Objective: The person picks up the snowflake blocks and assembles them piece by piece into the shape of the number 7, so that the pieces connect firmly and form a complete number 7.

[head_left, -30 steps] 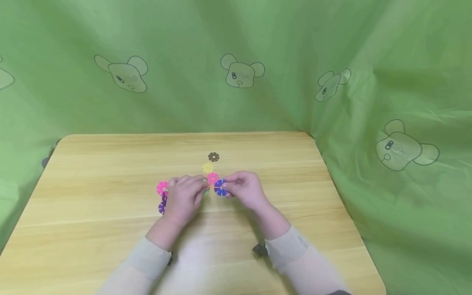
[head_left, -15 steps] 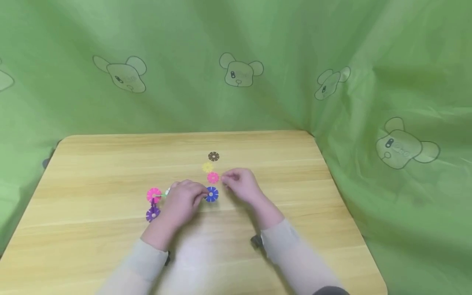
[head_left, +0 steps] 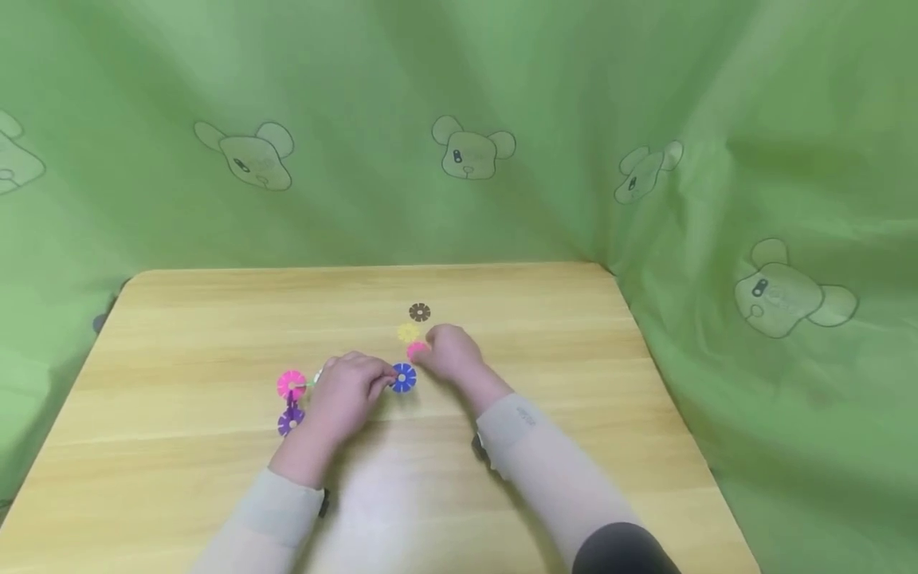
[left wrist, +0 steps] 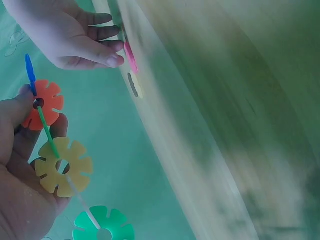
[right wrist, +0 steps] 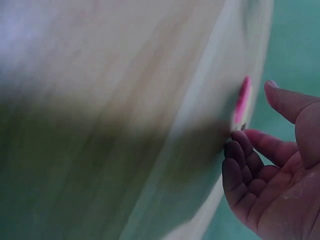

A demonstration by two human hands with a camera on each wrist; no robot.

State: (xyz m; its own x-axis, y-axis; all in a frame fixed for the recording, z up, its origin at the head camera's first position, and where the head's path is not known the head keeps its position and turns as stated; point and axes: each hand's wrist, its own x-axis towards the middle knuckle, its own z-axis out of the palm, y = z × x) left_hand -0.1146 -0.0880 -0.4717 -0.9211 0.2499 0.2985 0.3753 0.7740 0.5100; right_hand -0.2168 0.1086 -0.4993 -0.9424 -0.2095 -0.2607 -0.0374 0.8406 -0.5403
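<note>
My left hand (head_left: 349, 395) grips a chain of slotted plastic discs above the table. In the left wrist view its thumb and fingers pinch an orange disc (left wrist: 54, 104); a blue disc (left wrist: 30, 72) juts from it. Further along the chain come a yellow disc (left wrist: 79, 167) and a green disc (left wrist: 119, 226), joined by edge-on pieces. A pink disc (head_left: 289, 376) and a purple disc (head_left: 285, 422) hang at its left end. My right hand (head_left: 457, 355) is at a loose pink disc (right wrist: 242, 102) lying on the table, thumb apart from the fingers, holding nothing.
Beyond the loose pink disc, a yellow disc (head_left: 407, 332) and a brown disc (head_left: 419, 304) lie on the wooden table (head_left: 538, 319). A green curtain (head_left: 358, 207) with printed bear heads hangs behind the table and along its sides.
My right hand has let go of the blue disc and moved over to the loose pink disc. My left hand has drawn the chain left and slightly nearer.
</note>
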